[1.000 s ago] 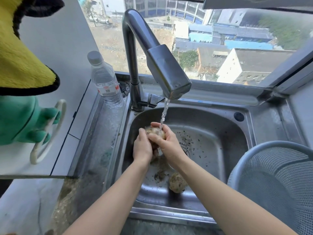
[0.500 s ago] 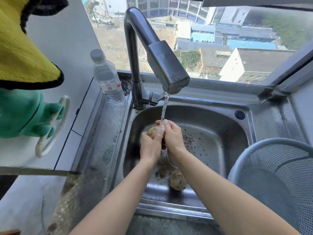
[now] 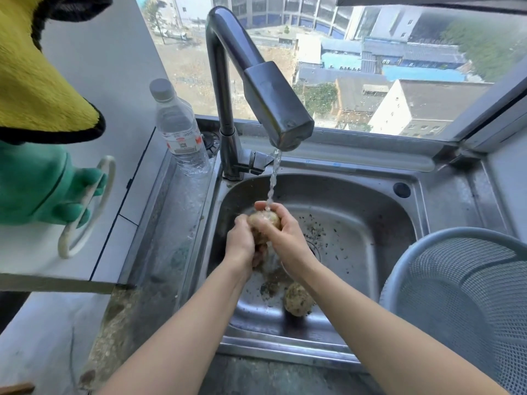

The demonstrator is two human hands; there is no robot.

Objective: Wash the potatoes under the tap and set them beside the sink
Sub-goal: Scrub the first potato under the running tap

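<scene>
A pale wet potato [image 3: 263, 220] is held over the steel sink [image 3: 368, 223], right under the stream from the tap [image 3: 273, 109]. My left hand [image 3: 241, 242] cups it from the left and below, and my right hand [image 3: 285, 235] wraps over it from the right. Water falls onto the potato's top. A second, muddy potato [image 3: 298, 299] lies on the sink floor near the front, just below my right forearm. Dirt specks are scattered around the drain, which my right wrist partly hides.
A grey mesh colander [image 3: 462, 303] stands at the right of the sink. A plastic water bottle [image 3: 179, 132] stands on the wet steel ledge left of the tap. A green glove [image 3: 42, 186] and a yellow cloth [image 3: 37, 81] hang at the far left.
Both hands have kept turning the potato under the stream; more of its pale top shows between the fingers now. The muddy potato on the sink floor has not moved.
</scene>
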